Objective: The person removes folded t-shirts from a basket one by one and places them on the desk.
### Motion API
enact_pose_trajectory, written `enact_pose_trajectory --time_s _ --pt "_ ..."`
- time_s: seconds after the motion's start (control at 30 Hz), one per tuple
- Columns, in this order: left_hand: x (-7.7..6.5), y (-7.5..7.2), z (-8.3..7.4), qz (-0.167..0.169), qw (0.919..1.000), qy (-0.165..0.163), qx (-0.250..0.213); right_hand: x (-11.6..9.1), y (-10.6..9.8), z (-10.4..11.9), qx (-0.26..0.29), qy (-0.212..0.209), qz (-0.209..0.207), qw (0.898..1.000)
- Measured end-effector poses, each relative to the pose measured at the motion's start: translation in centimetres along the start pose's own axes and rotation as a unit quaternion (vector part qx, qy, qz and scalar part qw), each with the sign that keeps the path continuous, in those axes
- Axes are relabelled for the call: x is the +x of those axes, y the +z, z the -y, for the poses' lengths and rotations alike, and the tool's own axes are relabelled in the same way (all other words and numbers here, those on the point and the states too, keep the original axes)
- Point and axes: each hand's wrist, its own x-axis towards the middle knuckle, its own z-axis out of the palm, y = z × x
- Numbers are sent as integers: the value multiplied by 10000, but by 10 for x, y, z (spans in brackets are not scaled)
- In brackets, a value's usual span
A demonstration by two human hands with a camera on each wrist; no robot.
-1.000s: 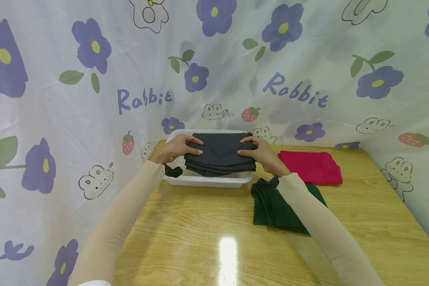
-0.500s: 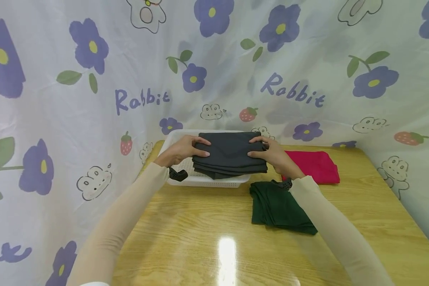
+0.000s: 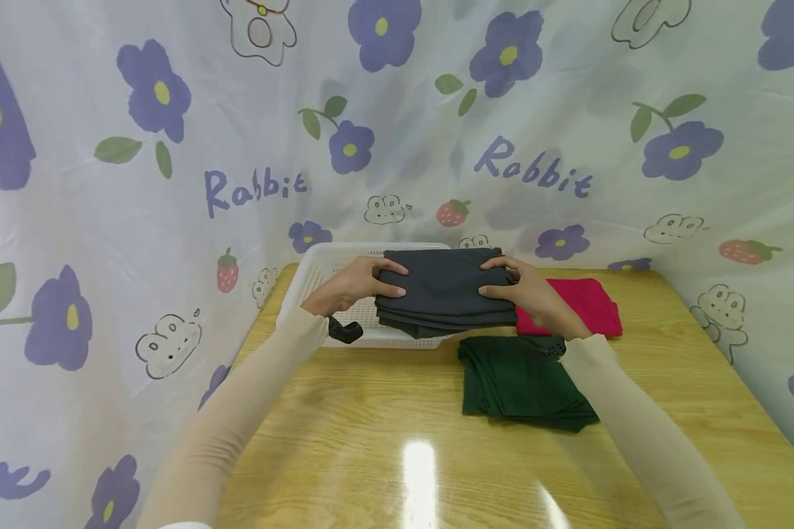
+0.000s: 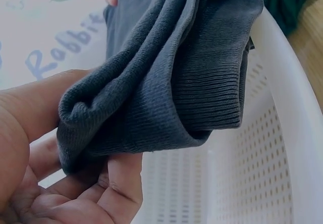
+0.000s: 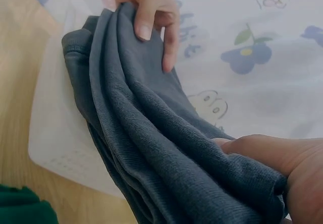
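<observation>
A folded dark grey garment (image 3: 446, 286), several layers thick, is held between my two hands over the right part of the white basket (image 3: 304, 283). My left hand (image 3: 356, 285) grips its left end, thumb on top and fingers curled beneath. At the opposite end my right hand (image 3: 528, 292) pinches it the same way. In the left wrist view a ribbed band (image 4: 209, 88) shows among the folds. The right wrist view shows the layers hanging in long soft folds, with the basket's wall (image 5: 65, 148) below.
A dark green folded cloth (image 3: 519, 382) lies on the wooden table (image 3: 344, 426), in front of the basket's right end. Farther right is a folded red cloth (image 3: 592, 305). A printed curtain (image 3: 397, 147) hangs behind the table.
Both hands have carried the grey garment to the right, toward the red cloth. More of the basket's left side now shows. The head view has shifted slightly.
</observation>
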Motion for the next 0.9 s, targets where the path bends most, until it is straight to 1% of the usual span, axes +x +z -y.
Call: enact_pose_trajectory --time_s 0.17,0.27,0.4,0.53,0.63,0.8,0.9 --pt "4 10 -6 47 9999 96 120 -10 -12 -2 -146 34 -80 9999" --pt "7 16 -8 101 9996 178 206 -16 -19 -4 -292 -13 -42 9996" --pt "11 25 -9 197 9993 265 162 -25 -28 -8 -414 -18 26 9991" --pt "14 34 -12 253 9992 243 204 -30 -37 -11 -388 53 -11 9992" --pt "14 40 -16 285 9987 249 334 -35 -44 -13 -325 99 -39 9994" --pt "18 53 -23 399 9983 370 210 -44 -57 -16 -561 159 -140 9982" --pt "21 62 -26 533 9978 382 -38 -49 -64 -19 -591 168 -165 9980"
